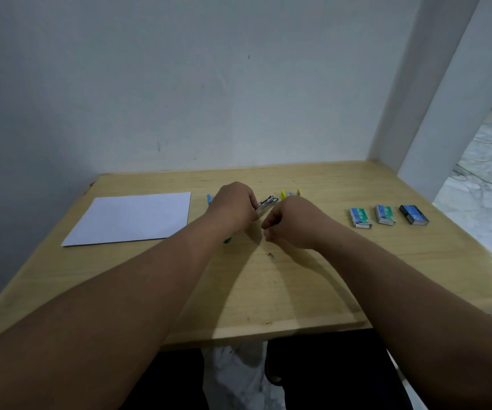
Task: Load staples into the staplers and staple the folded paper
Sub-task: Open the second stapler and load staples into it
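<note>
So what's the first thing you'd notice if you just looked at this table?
Two bare arms reach to the middle of the wooden table, where the left hand grips a metal stapler and the right hand is curled beside it. A white sheet of paper lies at the left, and three small staple boxes stand in a row at the right.

White paper [129,218], yellow stapler [290,193], light wooden table [298,276], blue-green staple boxes [385,215]

wooden table [312,291], white paper [129,218], three staple boxes [385,214], yellow stapler [290,193]
</note>
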